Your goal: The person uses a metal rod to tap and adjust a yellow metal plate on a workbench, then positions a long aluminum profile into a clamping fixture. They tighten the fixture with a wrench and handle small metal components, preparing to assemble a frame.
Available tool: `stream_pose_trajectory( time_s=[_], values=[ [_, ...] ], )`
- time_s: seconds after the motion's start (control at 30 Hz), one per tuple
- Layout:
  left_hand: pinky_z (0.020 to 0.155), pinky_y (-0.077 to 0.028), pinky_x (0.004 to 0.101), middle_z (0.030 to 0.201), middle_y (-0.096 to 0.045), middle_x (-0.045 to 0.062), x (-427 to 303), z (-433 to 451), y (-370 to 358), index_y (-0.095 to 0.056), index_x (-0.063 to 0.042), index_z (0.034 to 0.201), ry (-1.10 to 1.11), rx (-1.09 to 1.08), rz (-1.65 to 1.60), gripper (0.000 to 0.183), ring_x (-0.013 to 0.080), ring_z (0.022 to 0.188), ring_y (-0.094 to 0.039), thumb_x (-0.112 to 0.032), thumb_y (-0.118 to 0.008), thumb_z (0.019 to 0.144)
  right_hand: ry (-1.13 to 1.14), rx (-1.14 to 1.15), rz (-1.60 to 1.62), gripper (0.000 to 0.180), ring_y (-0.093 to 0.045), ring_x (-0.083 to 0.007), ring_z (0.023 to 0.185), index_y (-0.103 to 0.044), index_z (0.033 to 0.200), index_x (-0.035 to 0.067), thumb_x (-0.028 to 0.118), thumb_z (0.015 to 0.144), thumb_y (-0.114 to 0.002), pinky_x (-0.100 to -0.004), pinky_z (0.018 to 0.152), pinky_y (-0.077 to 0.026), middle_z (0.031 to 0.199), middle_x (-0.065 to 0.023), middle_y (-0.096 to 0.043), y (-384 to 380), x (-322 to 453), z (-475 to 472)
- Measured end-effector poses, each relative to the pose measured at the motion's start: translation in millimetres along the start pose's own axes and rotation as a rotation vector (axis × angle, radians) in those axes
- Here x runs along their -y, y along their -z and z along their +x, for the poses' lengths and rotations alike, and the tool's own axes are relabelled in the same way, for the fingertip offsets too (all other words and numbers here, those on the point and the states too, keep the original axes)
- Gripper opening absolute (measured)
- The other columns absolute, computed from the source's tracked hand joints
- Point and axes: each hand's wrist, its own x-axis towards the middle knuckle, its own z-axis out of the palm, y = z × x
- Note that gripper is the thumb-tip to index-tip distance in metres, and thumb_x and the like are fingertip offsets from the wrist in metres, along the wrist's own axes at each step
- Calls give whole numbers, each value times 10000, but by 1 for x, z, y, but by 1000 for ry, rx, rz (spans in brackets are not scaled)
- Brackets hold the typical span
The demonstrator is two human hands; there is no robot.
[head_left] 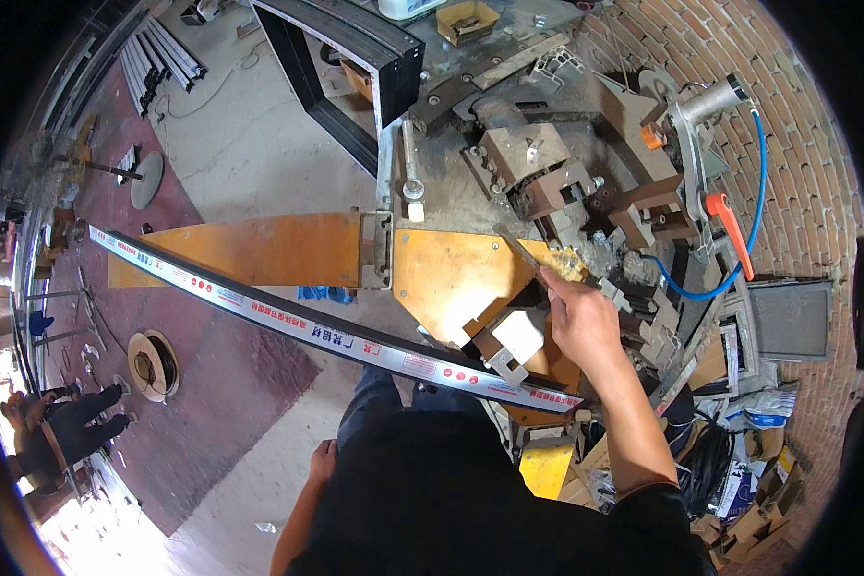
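A long dark metal profile [331, 337], faced with a printed protective film, lies across the yellow machine table [446, 270], its far part reaching out to the left. My right hand [583, 317] grips a thin, flat tool [518, 248], perhaps a file or brush, over the table beside the machine's steel blocks [525, 155]. What its tip touches is unclear. My left hand [324, 461] hangs low beside my thigh, away from the profile; its fingers are mostly hidden. A wrench [411, 162] rests on the machine bed behind the yellow plate.
Stacked black frames [399, 79] stand at the bed's far edge. A blue air hose [762, 173] and a red lever [727, 227] are at the right, by the brick wall. A cable spool [153, 366] and a person [72, 432] are at the left. Cardboard [756, 522] lies lower right.
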Motion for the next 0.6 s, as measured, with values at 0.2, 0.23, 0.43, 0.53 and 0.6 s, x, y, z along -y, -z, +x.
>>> stream_pose_trajectory(
  time_s=[0.2,0.23,0.43,0.53,0.6],
  values=[
    [972,-517,451,1160,-716,260,-1,4,-3,-694,-38,1252,13,-15,-63,431,412,1130,-677,-379,-532,1043,42,34,-57,379,-717,-396,829,-727,1254,72,35,892,-623,-478,734,-584,989,-220,-742,-2,6,15],
    [974,-517,450,1161,-717,259,-2,5,-4,-694,-39,1254,17,-20,-76,431,410,1130,-678,-379,-533,1043,47,33,-54,379,-718,-395,828,-727,1255,73,39,893,-623,-478,730,-584,986,-219,-741,-3,7,18],
    [977,-514,439,1164,-724,248,-4,12,0,-701,-42,1256,43,-52,-60,441,384,1135,-685,-390,-532,1043,130,-13,-124,400,-716,-384,706,-724,1263,76,68,880,-607,-490,676,-593,826,-208,-728,-8,15,44],
    [987,-507,428,1176,-721,244,-4,20,5,-700,-43,1259,72,-14,-119,442,374,1148,-679,-391,-531,1045,124,-12,-117,399,-718,-393,721,-726,1257,75,77,878,-604,-504,695,-590,828,-220,-727,-10,22,56],
    [994,-502,420,1185,-718,244,-6,27,11,-698,-36,1260,63,7,-136,442,368,1157,-674,-384,-531,1046,104,4,-128,400,-719,-398,730,-727,1255,73,81,876,-601,-508,700,-588,839,-228,-727,-10,29,64]
  ],
)
